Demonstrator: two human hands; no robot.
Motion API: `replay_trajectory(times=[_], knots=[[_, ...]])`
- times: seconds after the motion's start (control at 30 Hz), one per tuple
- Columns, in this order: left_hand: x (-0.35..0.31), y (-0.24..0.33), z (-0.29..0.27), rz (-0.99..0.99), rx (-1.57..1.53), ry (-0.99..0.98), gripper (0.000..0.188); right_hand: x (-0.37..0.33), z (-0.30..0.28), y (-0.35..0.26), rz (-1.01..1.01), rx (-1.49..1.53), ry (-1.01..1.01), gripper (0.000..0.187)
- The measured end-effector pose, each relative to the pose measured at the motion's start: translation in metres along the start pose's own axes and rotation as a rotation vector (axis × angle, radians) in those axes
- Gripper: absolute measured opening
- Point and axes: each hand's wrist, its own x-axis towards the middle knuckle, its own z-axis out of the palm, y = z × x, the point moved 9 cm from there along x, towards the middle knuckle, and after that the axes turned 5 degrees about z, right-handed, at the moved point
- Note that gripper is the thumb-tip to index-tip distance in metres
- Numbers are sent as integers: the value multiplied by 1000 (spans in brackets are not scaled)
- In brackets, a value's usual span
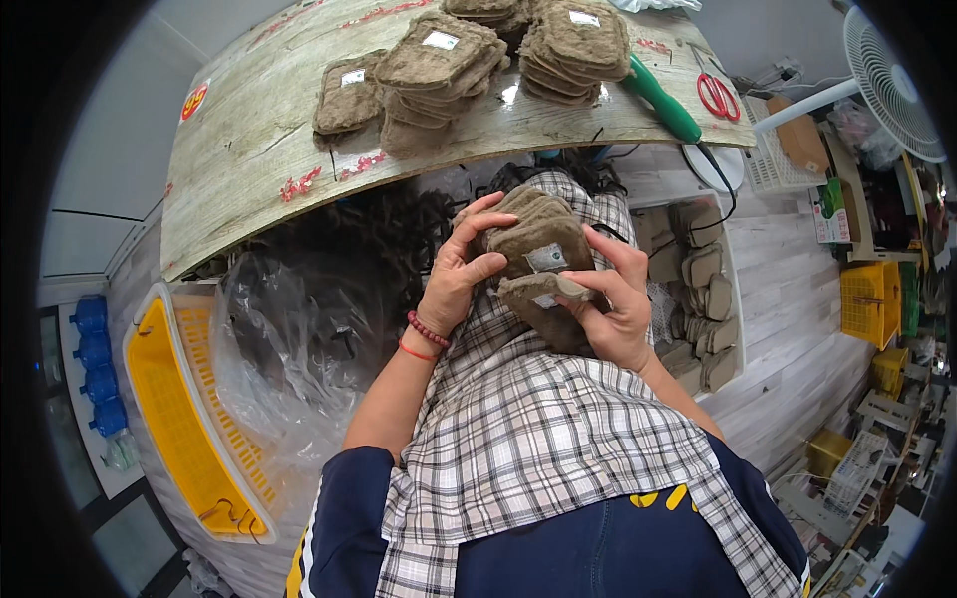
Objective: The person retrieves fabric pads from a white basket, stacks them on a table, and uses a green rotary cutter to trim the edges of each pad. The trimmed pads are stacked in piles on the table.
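Observation:
Above my lap I hold a stack of brown fuzzy fabric pads [538,227], rounded at the corners and bearing small white labels. My left hand [454,279] grips the stack's left side, its fingers spread along the edge and the thumb pressing on the front. With thumb and fingers my right hand [620,304] pinches the right side of a pad [528,291] that stands apart at the near end of the stack. The tips of some right fingers are hidden behind the pads. A checked apron [558,439] covers my lap beneath.
On the table [239,149] ahead lie piles of similar pads [439,60], a green-handled corded tool [663,100] and red-handled scissors [718,95]. A yellow basket [179,429] and clear plastic bag [289,329] stand left. Right is a bin of pads [713,299]; a fan [892,85] stands beyond.

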Motion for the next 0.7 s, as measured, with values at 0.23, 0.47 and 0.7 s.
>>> replay_trajectory(times=[0.23,0.47,0.7], knots=[[11,6,-8,63,-24,15,37,7,14,-3,-51,156,-212,48],[8,13,-9,30,16,9,31,14,11,-8,71,-30,-95,41],[6,12,-14,60,-49,32,30,16,16,-15,77,-206,-125,36]])
